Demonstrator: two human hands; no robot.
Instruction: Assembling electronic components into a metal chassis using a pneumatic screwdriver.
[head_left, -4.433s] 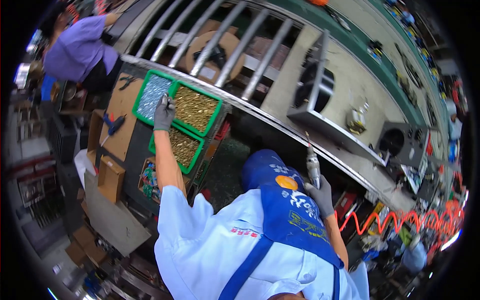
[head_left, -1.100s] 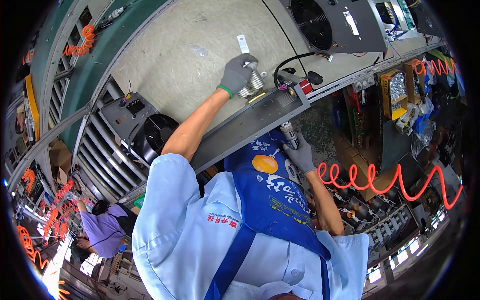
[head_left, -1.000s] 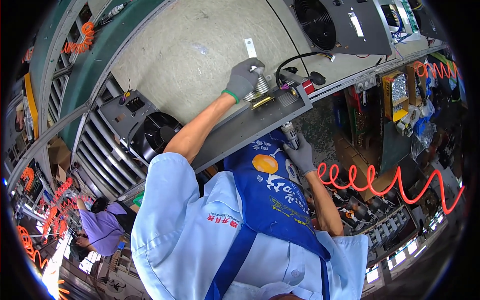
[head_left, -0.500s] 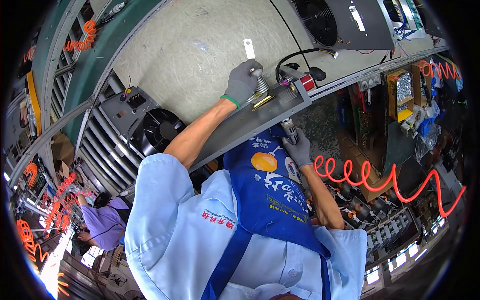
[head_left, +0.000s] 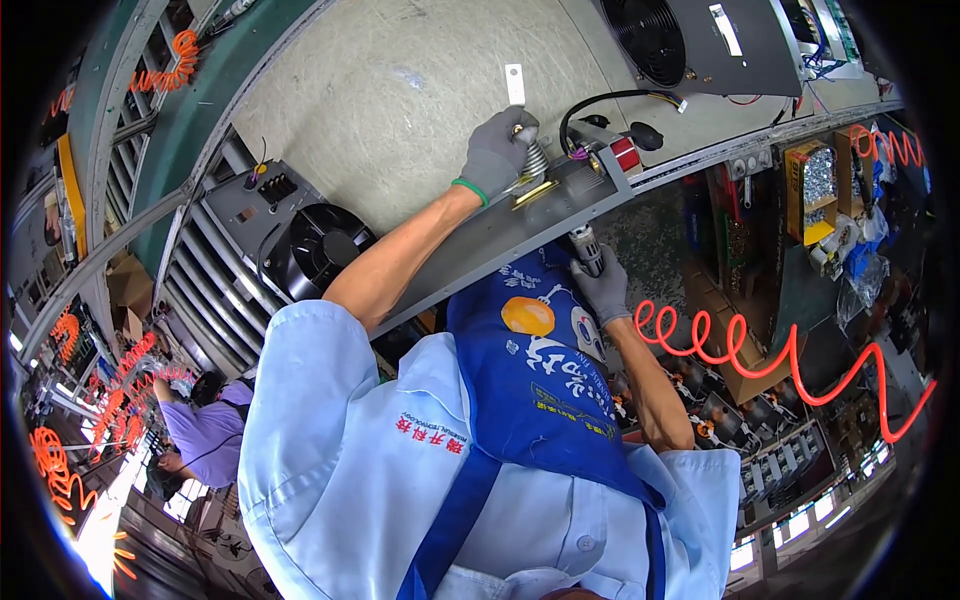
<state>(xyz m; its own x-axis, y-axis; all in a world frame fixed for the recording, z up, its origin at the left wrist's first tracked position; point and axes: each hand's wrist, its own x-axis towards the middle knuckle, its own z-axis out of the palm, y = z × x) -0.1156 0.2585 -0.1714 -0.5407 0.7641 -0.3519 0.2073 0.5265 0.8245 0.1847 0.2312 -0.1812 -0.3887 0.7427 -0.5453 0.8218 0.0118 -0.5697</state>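
A long grey metal panel (head_left: 470,243) lies at the table's front edge, close to my body. My left hand (head_left: 497,152), in a grey glove, is closed around a ribbed, spring-like cylinder (head_left: 537,163) standing on the panel. A brass-coloured tip shows above my fingers, and a flat pale metal strip with a hole (head_left: 515,84) juts out beyond them. Below the panel's near edge, my gloved right hand (head_left: 603,287) grips a power screwdriver (head_left: 586,249), its nose pointing up at the panel's underside. The tool's tip is hidden. A yellow strip (head_left: 535,194) lies beside the cylinder.
A red part (head_left: 625,153) and black cable (head_left: 600,103) sit at the panel's right end. Black fans (head_left: 318,247) flank the table (head_left: 400,110). An orange coiled hose (head_left: 760,365) stretches right from my right hand. A person in purple (head_left: 205,435) is at lower left.
The whole view has shifted slightly, with the table scene a little to the right. Both hands keep their grips and stay in about the same places on the panel.
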